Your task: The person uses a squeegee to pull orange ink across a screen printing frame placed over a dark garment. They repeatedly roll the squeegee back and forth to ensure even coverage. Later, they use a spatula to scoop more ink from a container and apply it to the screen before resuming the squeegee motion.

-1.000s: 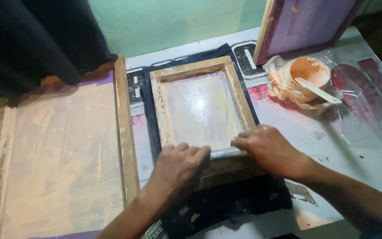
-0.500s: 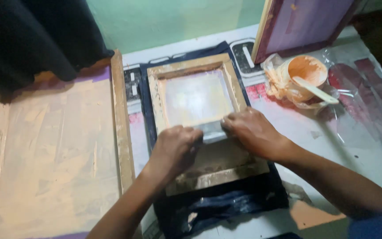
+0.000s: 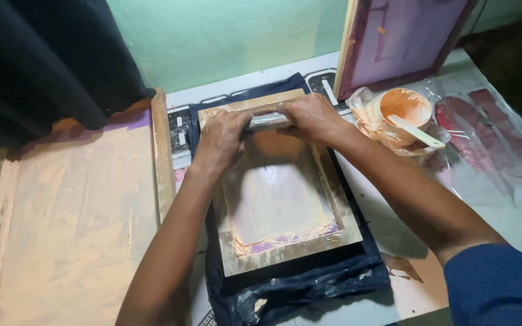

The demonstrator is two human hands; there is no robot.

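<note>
A small wooden printing frame [image 3: 232, 258] with a pale ink-smeared mesh lies on a dark blue cloth [image 3: 309, 288] in the middle of the table. My left hand [image 3: 222, 140] and my right hand [image 3: 312, 118] both grip a grey squeegee [image 3: 267, 122] held across the far end of the frame's mesh. Wet peach ink coats the mesh under and below the blade.
A large ink-stained wooden screen [image 3: 74, 205] lies to the left, touching the cloth. An orange ink tub [image 3: 397, 107] with a pale spatula [image 3: 417, 131] sits on crumpled plastic at the right. Another purple screen [image 3: 403, 37] leans against the green wall. Black fabric [image 3: 37, 60] hangs at upper left.
Both hands have pushed the squeegee from the near end of the small frame up to its far end, spreading ink over the mesh.
</note>
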